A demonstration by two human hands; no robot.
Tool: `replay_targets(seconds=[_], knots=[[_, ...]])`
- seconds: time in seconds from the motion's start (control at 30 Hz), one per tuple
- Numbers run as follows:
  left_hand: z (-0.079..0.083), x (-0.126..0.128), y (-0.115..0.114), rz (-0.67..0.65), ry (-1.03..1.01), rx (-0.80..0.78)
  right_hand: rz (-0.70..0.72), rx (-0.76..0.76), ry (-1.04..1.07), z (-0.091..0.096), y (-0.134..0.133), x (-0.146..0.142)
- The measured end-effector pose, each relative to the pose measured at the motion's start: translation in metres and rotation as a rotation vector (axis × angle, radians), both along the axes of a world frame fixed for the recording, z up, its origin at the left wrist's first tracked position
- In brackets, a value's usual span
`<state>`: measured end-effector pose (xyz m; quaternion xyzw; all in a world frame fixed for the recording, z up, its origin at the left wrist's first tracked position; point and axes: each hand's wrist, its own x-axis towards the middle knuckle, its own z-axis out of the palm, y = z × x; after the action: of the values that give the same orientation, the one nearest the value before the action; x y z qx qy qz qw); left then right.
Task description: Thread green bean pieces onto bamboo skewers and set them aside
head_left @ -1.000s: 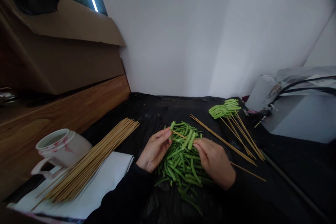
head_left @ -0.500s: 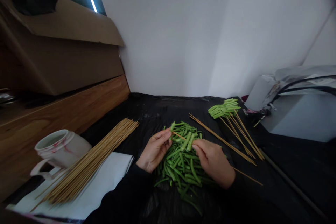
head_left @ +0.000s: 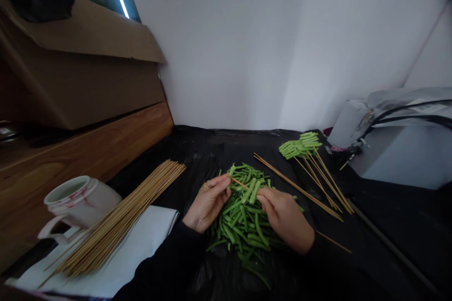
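Note:
My left hand (head_left: 211,201) pinches a short green bean piece (head_left: 231,170) at the tip of a thin bamboo skewer (head_left: 240,182). My right hand (head_left: 285,216) is closed around that skewer, whose tail shows beyond the wrist. Side by side on it, close to my right fingers, sit a few cut bean pieces (head_left: 253,191). Both hands hover over a loose pile of cut green beans (head_left: 243,228). To the far right lie finished-looking bean skewers (head_left: 300,145), their bare sticks pointing toward me. A few bare skewers (head_left: 296,186) lie between them and the pile.
At left a thick bundle of bamboo skewers (head_left: 123,221) rests on white paper (head_left: 155,218), against a mug (head_left: 83,200). Black plastic sheeting (head_left: 212,138) covers the surface. A cardboard box (head_left: 106,80) stands at left; a pale box (head_left: 402,150) with a bag is at right.
Both hands stay almost in place, the bean piece still at the skewer's tip. The whole view has shifted very slightly.

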<state>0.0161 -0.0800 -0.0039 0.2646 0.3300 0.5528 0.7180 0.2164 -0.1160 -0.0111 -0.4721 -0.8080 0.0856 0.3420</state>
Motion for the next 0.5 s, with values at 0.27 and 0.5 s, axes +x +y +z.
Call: replay_targets(seconds=[0.27, 0.5], knots=[[-0.0004, 0.0009, -0.001, -0.002, 0.009, 0.003, -0.055, 0.061, 0.049, -0.0013, -0.0012, -0.0025], [0.0002, 0.0015, -0.0012, -0.021, 0.018, 0.008, -0.003, -0.017, 0.034, -0.0012, -0.0007, -0.0022]])
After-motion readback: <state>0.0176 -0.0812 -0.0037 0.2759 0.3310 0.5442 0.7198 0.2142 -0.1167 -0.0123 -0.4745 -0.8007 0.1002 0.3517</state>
